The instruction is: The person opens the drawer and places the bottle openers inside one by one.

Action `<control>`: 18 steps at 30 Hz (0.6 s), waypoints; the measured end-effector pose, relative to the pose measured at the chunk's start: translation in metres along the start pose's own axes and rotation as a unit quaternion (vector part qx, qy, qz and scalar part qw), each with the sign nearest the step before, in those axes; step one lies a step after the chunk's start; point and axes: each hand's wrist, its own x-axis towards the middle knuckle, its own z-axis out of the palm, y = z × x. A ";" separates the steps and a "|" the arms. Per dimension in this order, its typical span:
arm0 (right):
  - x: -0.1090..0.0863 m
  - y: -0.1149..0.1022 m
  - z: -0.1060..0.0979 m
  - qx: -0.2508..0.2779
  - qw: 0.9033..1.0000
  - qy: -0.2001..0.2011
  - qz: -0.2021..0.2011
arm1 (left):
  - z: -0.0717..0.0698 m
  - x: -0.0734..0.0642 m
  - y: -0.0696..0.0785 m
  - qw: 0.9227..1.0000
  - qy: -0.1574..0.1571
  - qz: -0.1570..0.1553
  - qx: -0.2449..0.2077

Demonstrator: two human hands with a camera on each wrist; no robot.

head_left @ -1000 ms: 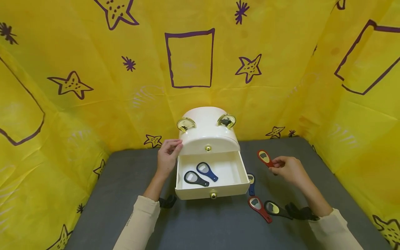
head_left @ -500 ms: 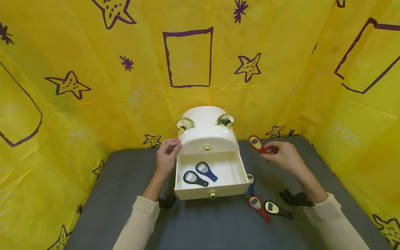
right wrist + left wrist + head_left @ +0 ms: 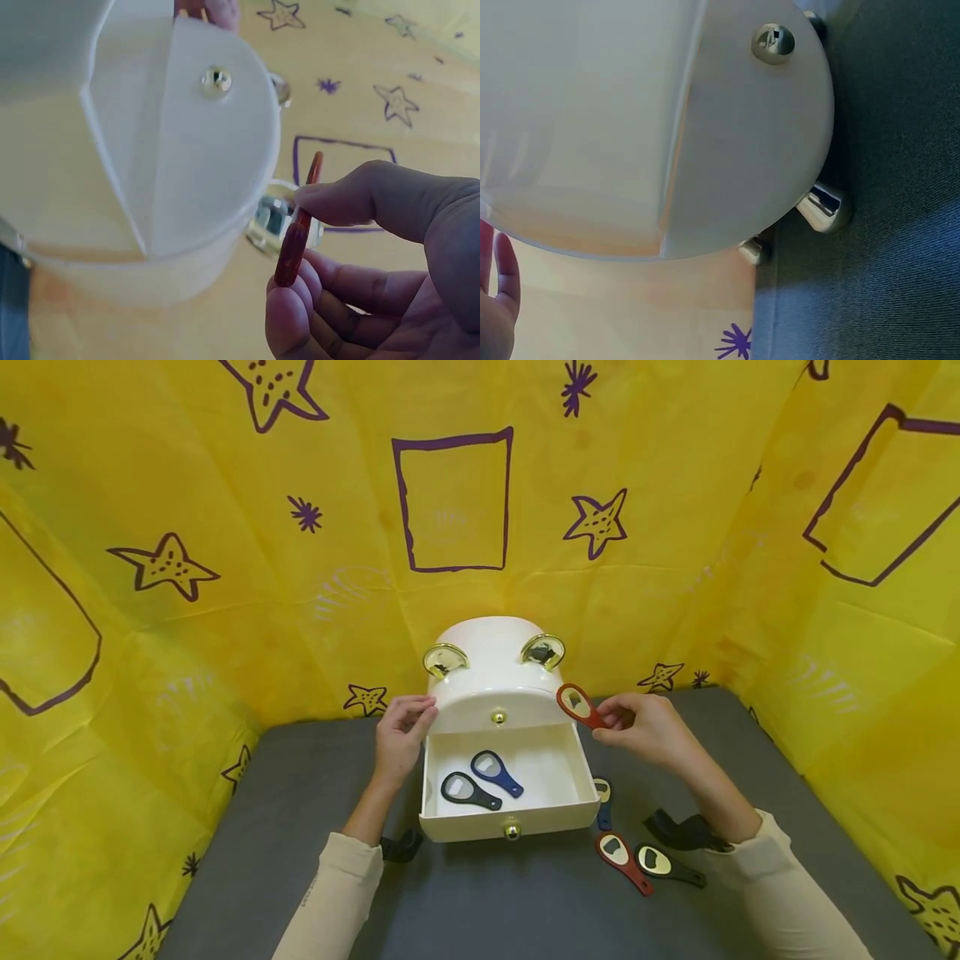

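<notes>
My right hand (image 3: 651, 727) pinches a red bottle opener (image 3: 577, 701) by its handle, held up by the right front of a white drawer box (image 3: 491, 652). In the right wrist view the opener (image 3: 294, 247) is edge-on between thumb and fingers. The lower drawer (image 3: 555, 760) stands pulled out, holding a black bottle opener (image 3: 461, 787) and a blue bottle opener (image 3: 488, 765). My left hand (image 3: 400, 743) rests its fingertips against the box's left side. Part of that hand (image 3: 496, 300) shows at the left wrist view's lower left.
Right of the drawer lie another red bottle opener (image 3: 615, 850), a black one (image 3: 656, 860) and a blue one (image 3: 603, 802) partly hidden by the drawer. The dark grey table (image 3: 495, 902) meets a yellow patterned cloth (image 3: 450, 510) behind and at both sides.
My right hand has carried the red bottle opener left and slightly up, from over the table's right side to the box's right front. My left hand has stayed at the box.
</notes>
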 end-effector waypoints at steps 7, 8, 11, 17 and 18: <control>0.000 -0.011 0.014 0.005 0.999 -0.032 -0.037 | -0.005 0.004 0.006 1.000 -0.011 0.013 0.012; 0.000 -0.012 0.016 0.002 0.998 -0.037 -0.042 | -0.006 0.004 0.006 1.000 -0.014 0.012 0.014; 0.001 -0.016 0.022 -0.006 0.997 -0.052 -0.056 | -0.007 0.005 0.008 0.999 -0.022 0.014 0.023; 0.003 -0.022 0.033 -0.018 0.994 -0.085 -0.062 | -0.006 0.006 0.008 0.998 -0.022 0.048 0.032; 0.004 -0.022 0.035 -0.022 0.994 -0.090 -0.064 | -0.006 0.006 0.008 0.998 -0.022 0.056 0.031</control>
